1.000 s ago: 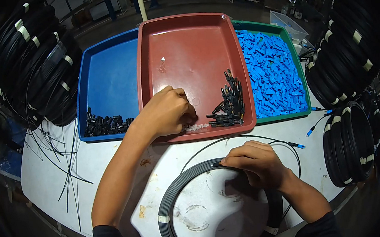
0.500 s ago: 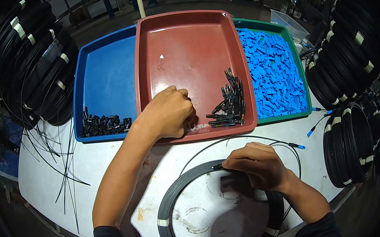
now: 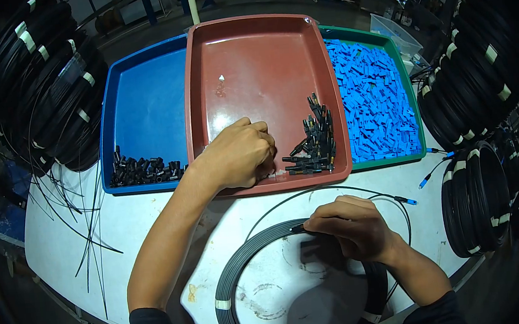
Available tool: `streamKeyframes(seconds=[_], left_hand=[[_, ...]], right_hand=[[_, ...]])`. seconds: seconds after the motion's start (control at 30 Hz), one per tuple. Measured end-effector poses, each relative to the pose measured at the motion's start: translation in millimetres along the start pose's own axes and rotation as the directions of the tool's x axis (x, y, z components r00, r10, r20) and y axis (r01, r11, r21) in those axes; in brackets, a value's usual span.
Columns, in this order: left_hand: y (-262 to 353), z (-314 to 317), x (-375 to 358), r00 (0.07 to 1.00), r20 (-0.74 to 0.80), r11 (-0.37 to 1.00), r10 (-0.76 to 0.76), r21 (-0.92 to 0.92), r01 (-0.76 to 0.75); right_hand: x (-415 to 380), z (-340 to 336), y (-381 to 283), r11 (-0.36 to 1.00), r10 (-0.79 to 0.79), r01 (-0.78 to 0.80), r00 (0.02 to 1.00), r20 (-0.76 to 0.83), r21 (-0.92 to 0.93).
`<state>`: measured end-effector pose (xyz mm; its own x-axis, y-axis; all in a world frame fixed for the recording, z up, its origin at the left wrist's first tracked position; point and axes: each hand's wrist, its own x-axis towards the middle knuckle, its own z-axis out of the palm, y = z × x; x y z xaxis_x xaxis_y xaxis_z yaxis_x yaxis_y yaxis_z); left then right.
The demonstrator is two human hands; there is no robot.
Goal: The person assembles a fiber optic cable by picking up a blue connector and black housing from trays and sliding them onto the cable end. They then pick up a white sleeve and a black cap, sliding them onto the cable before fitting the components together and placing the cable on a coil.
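My left hand (image 3: 241,154) reaches into the front of the red tray (image 3: 250,58), its fingers curled downward. Close by its fingertips lie small whitish pieces (image 3: 281,173), partly covered by the hand; whether any are pinched I cannot make out. To its right is a heap of black connector parts (image 3: 313,139). My right hand (image 3: 351,225) is closed on a black cable connector (image 3: 297,228), whose tip pokes out to the left of the fingers. Below that hand, a coil of black cable (image 3: 225,282) lies on the white table (image 3: 199,253), bound with white tape.
On the left, a blue tray (image 3: 146,104) holds black caps (image 3: 140,170). A green tray (image 3: 411,93) on the right is filled with blue connector pieces (image 3: 371,96). Stacked cable coils (image 3: 49,88) and more coils (image 3: 475,198) flank the table. A blue-tipped cable end (image 3: 406,200) lies behind my right hand.
My left hand has shifted slightly right along the front of the red tray, its fingers still curled. My right hand and the connector have hardly moved.
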<state>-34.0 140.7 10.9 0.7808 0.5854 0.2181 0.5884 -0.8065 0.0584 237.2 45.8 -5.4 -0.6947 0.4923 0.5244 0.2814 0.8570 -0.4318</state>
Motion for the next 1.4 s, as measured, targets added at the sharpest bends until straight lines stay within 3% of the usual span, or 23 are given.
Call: streamKeyframes(seconds=[0.17,0.27,0.33,0.37,0.43,0.47,0.57,0.63,0.7,0.77,0.87,0.93,1.03,1.2,1.4], left_hand=[[3,-6,-1,1.000,0.004,1.000,0.000,0.009,0.000],[6,-15,-4,0.998,0.038,0.995,-0.042,-0.093,0.046],[11,-23,-7,0.976,0.040,0.927,-0.212,-0.307,0.214],[16,-27,-9,0.977,0.038,0.930,-0.210,-0.301,0.212],[29,-33,-13,0.929,-0.082,0.799,-0.361,-0.541,0.263],[27,-26,-17,0.930,-0.187,0.835,-0.317,-0.520,0.180],[44,-32,-26,0.911,-0.238,0.818,-0.338,-0.553,0.158],[58,-30,-32,0.910,-0.187,0.779,-0.369,-0.597,0.193],[73,-14,-36,0.834,-0.146,0.455,-0.531,-0.880,0.136],[90,-6,-35,0.814,-0.205,0.294,-0.543,-0.955,-0.044],[99,9,-38,0.784,-0.276,0.294,-0.556,-0.948,-0.125],[104,12,-40,0.775,-0.171,0.174,-0.608,-0.982,-0.080],[110,18,-39,0.773,-0.171,0.138,-0.611,-0.985,-0.109],[116,19,-44,0.736,-0.210,0.267,-0.644,-0.963,-0.041],[116,22,-47,0.751,-0.231,0.300,-0.618,-0.953,-0.047]], right_hand=[[0,0,0,1.000,0.006,-0.006,1.000,-0.002,0.009],[-1,0,0,1.000,0.001,-0.001,1.000,0.003,0.002],[-1,0,-2,1.000,0.004,-0.003,1.000,-0.006,0.009],[0,-1,-3,1.000,0.005,-0.005,1.000,-0.014,0.014],[1,1,-5,1.000,0.000,0.000,0.998,-0.061,-0.001],[1,2,-5,1.000,0.002,-0.003,0.995,-0.101,-0.010],[-1,2,-5,0.999,0.028,-0.033,0.990,-0.139,-0.037],[-1,2,-4,0.998,0.009,-0.018,0.986,-0.164,-0.052],[-3,3,-2,0.999,0.012,-0.020,0.980,-0.197,-0.040],[-1,0,-7,0.999,0.021,-0.026,0.977,-0.212,-0.025],[-2,2,-6,1.000,0.006,-0.002,0.968,-0.251,0.019],[-1,2,-7,1.000,-0.006,0.013,0.964,-0.265,0.027],[-2,0,-8,1.000,-0.019,0.025,0.958,-0.285,0.016],[-3,3,-7,0.999,-0.028,0.032,0.937,-0.349,0.008],[-3,0,-8,0.999,-0.028,0.032,0.948,-0.317,0.009]])
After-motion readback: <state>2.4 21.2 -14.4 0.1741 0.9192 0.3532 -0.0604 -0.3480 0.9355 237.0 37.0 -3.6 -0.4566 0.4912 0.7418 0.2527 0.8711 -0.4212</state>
